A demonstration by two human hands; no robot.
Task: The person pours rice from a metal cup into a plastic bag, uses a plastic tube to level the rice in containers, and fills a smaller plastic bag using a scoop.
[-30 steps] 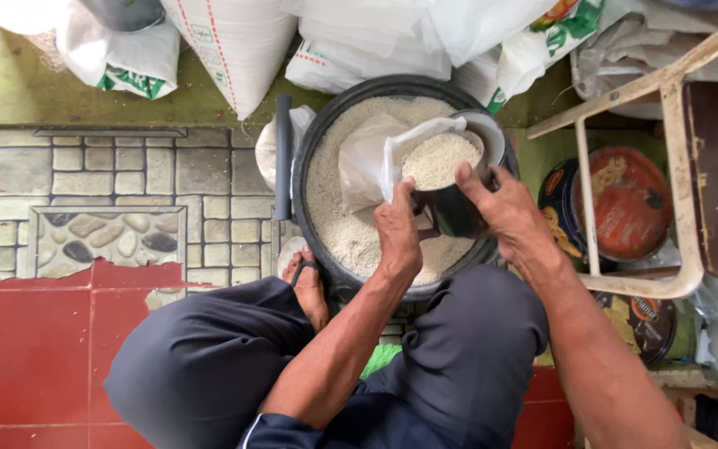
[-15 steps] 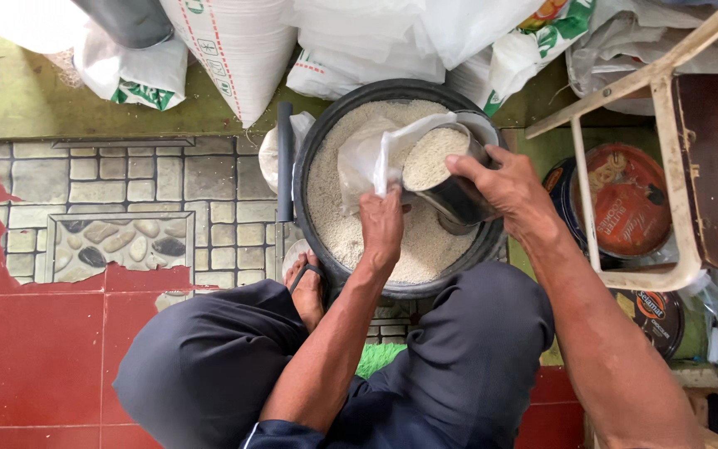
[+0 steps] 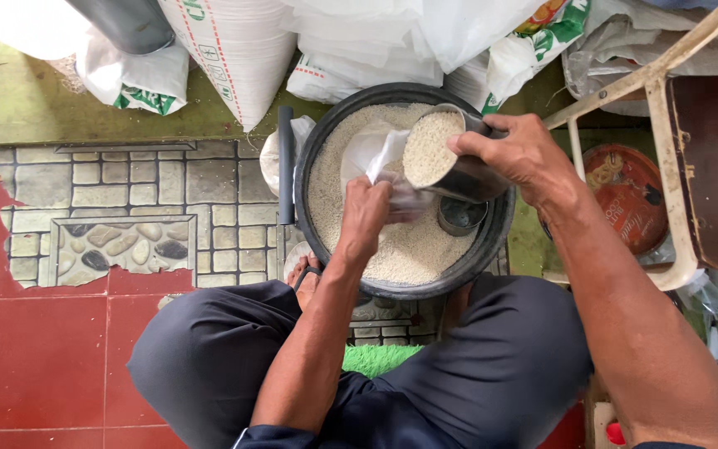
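- A big black tub (image 3: 492,249) is sitting on the tiled floor just ahead of the person's knees, filled most of the way with pale grain (image 3: 409,249).
- White woven sacks (image 3: 234,50) are leaning beyond the tub's far rim, and a wooden chair frame (image 3: 666,166) is standing to its right, with a round red tin lid (image 3: 629,195) lying under it.
- The right hand (image 3: 517,154) is wrapping around a metal scoop cup (image 3: 450,162), fingers closed on its wall; the cup is brimming with grain and is tipping with its mouth facing left, its long axis running roughly left to right above the tub's far-right part.
- The left hand (image 3: 367,212) is gripping a thin clear plastic bag (image 3: 376,150), fingers bunched around its lower part, so the bag's open top is rising just left of the cup's mouth.
- The cup's lip is lying just beside the bag's opening, seemingly touching or overlapping it; the bag is lying to the left of the cup, and the left hand is the nearer one to it.
- A second small dark cup (image 3: 461,216) is resting in the grain, directly beneath the raised one.
- A bare foot in a sandal (image 3: 305,278) is peeking out by the tub's near-left edge.
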